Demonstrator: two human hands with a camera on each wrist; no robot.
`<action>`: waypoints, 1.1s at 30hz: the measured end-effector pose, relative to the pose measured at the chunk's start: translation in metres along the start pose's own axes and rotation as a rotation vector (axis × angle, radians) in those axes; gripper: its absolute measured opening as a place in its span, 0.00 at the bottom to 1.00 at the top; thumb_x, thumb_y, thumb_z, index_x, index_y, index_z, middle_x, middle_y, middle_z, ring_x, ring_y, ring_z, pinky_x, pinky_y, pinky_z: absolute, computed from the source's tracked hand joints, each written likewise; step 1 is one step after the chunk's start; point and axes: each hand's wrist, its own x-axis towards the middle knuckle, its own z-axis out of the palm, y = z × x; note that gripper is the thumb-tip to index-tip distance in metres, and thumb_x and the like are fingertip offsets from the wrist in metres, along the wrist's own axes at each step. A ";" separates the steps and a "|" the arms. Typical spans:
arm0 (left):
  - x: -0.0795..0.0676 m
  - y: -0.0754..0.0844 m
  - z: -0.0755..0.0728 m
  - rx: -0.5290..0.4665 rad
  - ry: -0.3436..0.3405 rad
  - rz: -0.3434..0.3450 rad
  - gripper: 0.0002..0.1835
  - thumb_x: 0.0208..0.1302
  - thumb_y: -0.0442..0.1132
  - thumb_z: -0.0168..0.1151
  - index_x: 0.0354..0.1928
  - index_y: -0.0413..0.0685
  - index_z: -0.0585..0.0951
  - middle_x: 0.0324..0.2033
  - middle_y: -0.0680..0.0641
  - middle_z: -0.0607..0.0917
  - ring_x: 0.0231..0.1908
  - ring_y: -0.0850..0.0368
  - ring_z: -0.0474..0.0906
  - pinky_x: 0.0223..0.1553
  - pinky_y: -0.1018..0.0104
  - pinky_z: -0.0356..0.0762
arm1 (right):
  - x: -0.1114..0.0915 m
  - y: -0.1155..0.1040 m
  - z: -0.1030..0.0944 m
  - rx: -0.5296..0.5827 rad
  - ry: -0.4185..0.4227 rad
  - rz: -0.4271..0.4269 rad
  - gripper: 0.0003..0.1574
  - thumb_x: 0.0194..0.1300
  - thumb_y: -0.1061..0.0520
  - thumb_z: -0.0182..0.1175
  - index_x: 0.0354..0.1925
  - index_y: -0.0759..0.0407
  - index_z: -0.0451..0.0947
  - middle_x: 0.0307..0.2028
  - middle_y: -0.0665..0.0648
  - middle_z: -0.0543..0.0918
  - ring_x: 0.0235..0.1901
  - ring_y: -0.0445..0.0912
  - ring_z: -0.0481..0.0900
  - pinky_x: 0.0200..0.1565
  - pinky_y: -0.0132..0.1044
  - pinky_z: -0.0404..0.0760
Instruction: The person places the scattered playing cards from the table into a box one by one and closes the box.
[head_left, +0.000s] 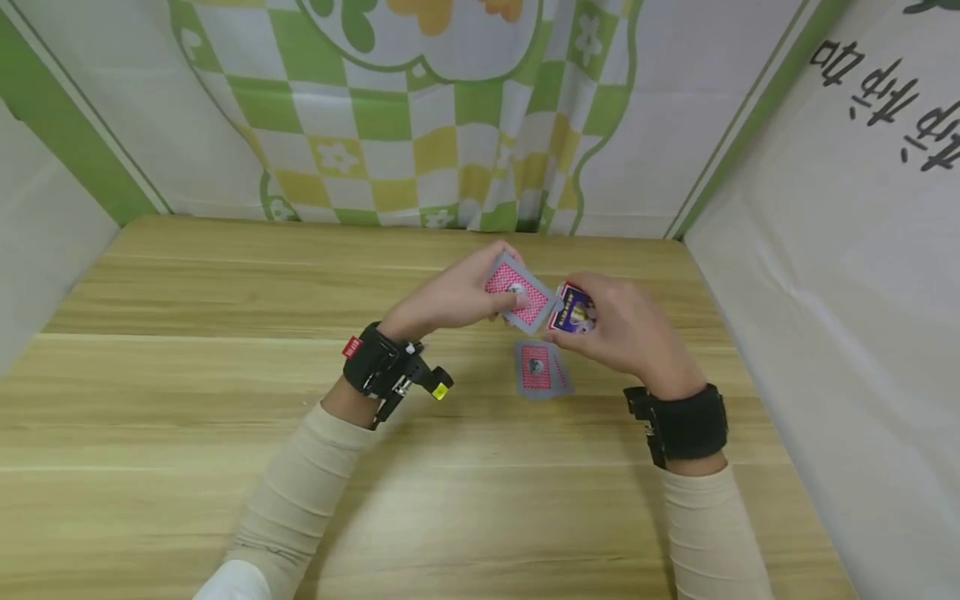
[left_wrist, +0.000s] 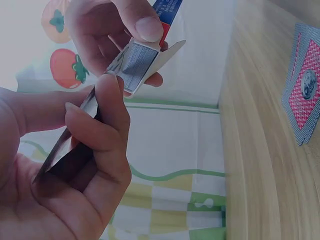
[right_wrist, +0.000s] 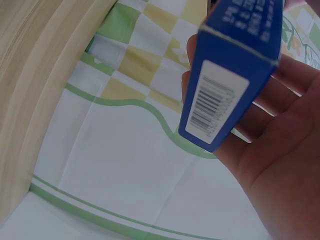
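My left hand point(head_left: 461, 292) pinches a small stack of playing cards point(head_left: 531, 312), red-patterned backs with grey borders, thumb across the top card. In the left wrist view, the fingers curl round the stack, seen nearly edge-on. Close beside it, my right hand point(head_left: 633, 329) grips a blue card box point(head_left: 576, 310) by its sides. The box's end facing the left hand has its white flap point(left_wrist: 167, 57) folded out, and a grey striped surface shows inside. A white barcode label point(right_wrist: 214, 102) marks its other end. Below both hands, more cards point(head_left: 536, 367) lie face down, slightly fanned.
The wooden table point(head_left: 225, 483) extends under both arms. A green, yellow and white checked curtain point(head_left: 390, 117) hangs along its back edge. White sheeting point(head_left: 847, 292) stands at the right side. Each wrist wears a black strap point(head_left: 690, 422).
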 end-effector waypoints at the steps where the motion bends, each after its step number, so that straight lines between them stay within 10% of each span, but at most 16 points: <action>1: 0.000 0.000 0.000 0.004 0.002 -0.001 0.15 0.64 0.35 0.61 0.48 0.48 0.67 0.34 0.44 0.81 0.27 0.55 0.78 0.25 0.66 0.75 | 0.000 0.000 0.000 -0.001 0.000 0.001 0.35 0.45 0.41 0.72 0.45 0.60 0.75 0.27 0.51 0.79 0.22 0.40 0.72 0.20 0.35 0.74; 13: 0.003 -0.003 0.003 -0.024 -0.012 0.006 0.14 0.63 0.33 0.60 0.47 0.46 0.67 0.32 0.43 0.81 0.31 0.42 0.78 0.25 0.66 0.75 | 0.004 -0.004 0.003 0.003 -0.022 -0.028 0.33 0.45 0.42 0.72 0.44 0.59 0.76 0.29 0.50 0.79 0.23 0.39 0.73 0.21 0.34 0.75; 24: 0.008 -0.001 0.024 -0.053 0.120 0.009 0.14 0.67 0.38 0.58 0.48 0.46 0.65 0.34 0.45 0.78 0.32 0.57 0.75 0.30 0.64 0.75 | 0.005 -0.008 0.008 -0.013 0.076 -0.031 0.33 0.47 0.41 0.70 0.44 0.62 0.75 0.25 0.51 0.78 0.20 0.38 0.72 0.18 0.33 0.73; 33: 0.007 0.002 0.032 0.016 -0.026 0.005 0.20 0.73 0.45 0.48 0.61 0.47 0.59 0.41 0.48 0.78 0.39 0.59 0.75 0.40 0.61 0.73 | 0.006 -0.008 0.009 -0.036 0.097 -0.072 0.35 0.44 0.41 0.72 0.44 0.62 0.77 0.27 0.53 0.81 0.21 0.41 0.73 0.20 0.36 0.73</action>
